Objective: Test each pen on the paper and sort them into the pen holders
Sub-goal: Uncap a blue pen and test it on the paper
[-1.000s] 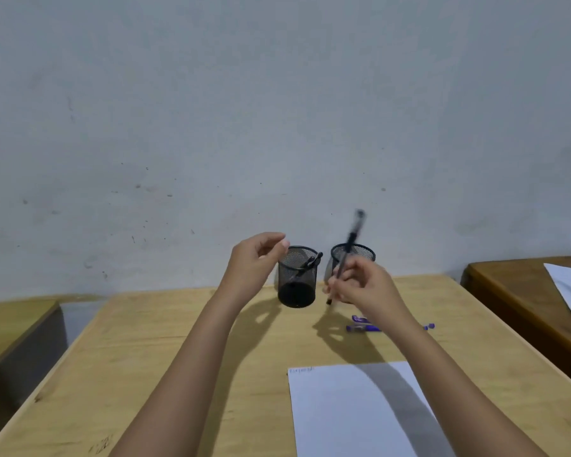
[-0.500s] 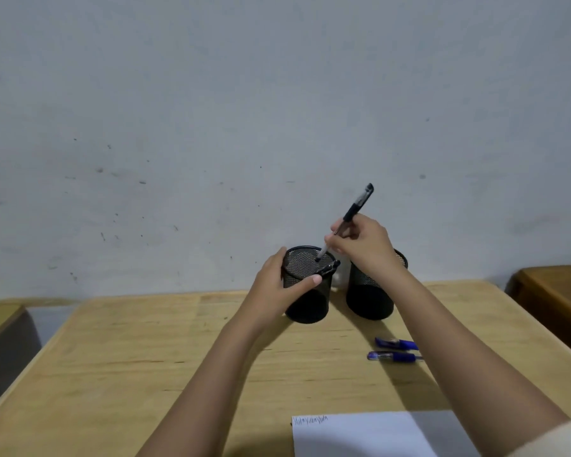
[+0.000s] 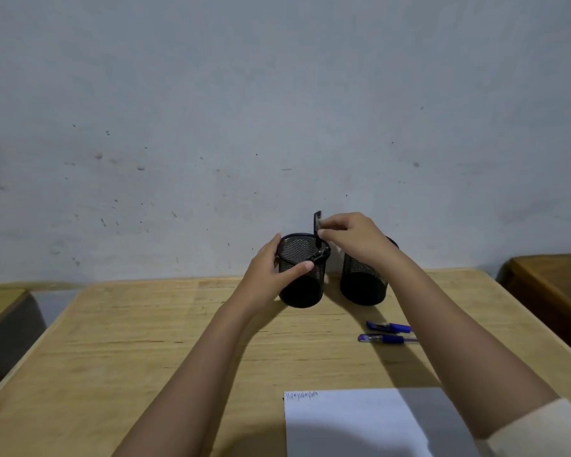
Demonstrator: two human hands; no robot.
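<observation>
Two black mesh pen holders stand at the desk's far edge by the wall. My left hand (image 3: 272, 272) grips the left holder (image 3: 302, 290). My right hand (image 3: 353, 239) pinches the top of a black pen (image 3: 317, 225), which stands nearly upright with its lower part inside the left holder. Another black pen (image 3: 320, 255) leans on that holder's rim. My right wrist partly hides the right holder (image 3: 363, 285). Two blue pens (image 3: 389, 333) lie on the desk to the right. White paper (image 3: 353, 423) with scribbles at its top left lies near me.
The wooden desk (image 3: 145, 341) ends at a grey wall (image 3: 277, 110) just behind the holders. Another desk (image 3: 554, 285) stands to the right and one (image 3: 0, 301) to the left, with gaps between.
My left hand has closed around the left holder. My right hand carried the black pen from over the desk to that holder and lowered it in, turning it upright.
</observation>
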